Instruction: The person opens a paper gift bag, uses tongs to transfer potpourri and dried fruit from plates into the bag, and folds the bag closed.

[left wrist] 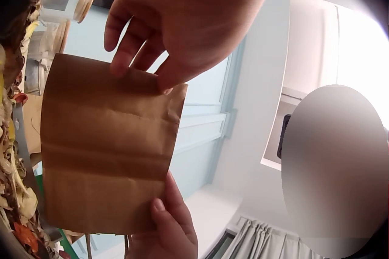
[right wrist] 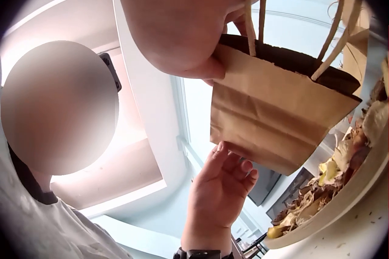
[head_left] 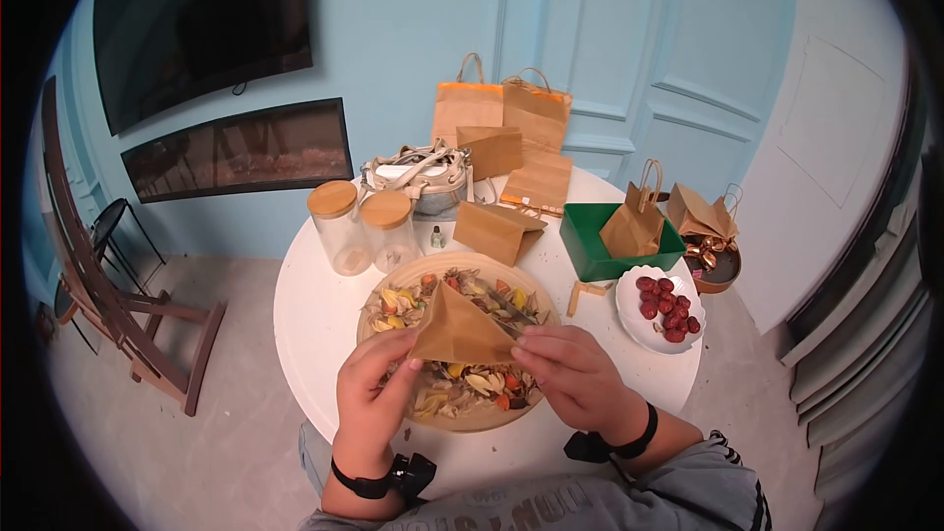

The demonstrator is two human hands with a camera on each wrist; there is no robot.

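Observation:
A small brown kraft paper bag (head_left: 457,326) is held up over a round tray (head_left: 462,424) of dried leaves, husks and petals. My left hand (head_left: 379,379) pinches the bag's bottom end between thumb and fingers. At the other end, my right hand (head_left: 575,374) grips the edge near the bag's mouth. In the right wrist view, the mouth gapes a little and two twisted paper handles (right wrist: 338,39) hang from it. The bag lies on its side between both hands, and its flat brown face (left wrist: 109,137) fills the middle of the left wrist view.
A green box (head_left: 590,254) holding another paper bag (head_left: 634,226) and a white plate (head_left: 634,334) of red dates stand right. Behind the tray are two lidded jars (head_left: 346,246), a small bottle (head_left: 438,237), a handbag (head_left: 442,192) and several paper bags (head_left: 497,231).

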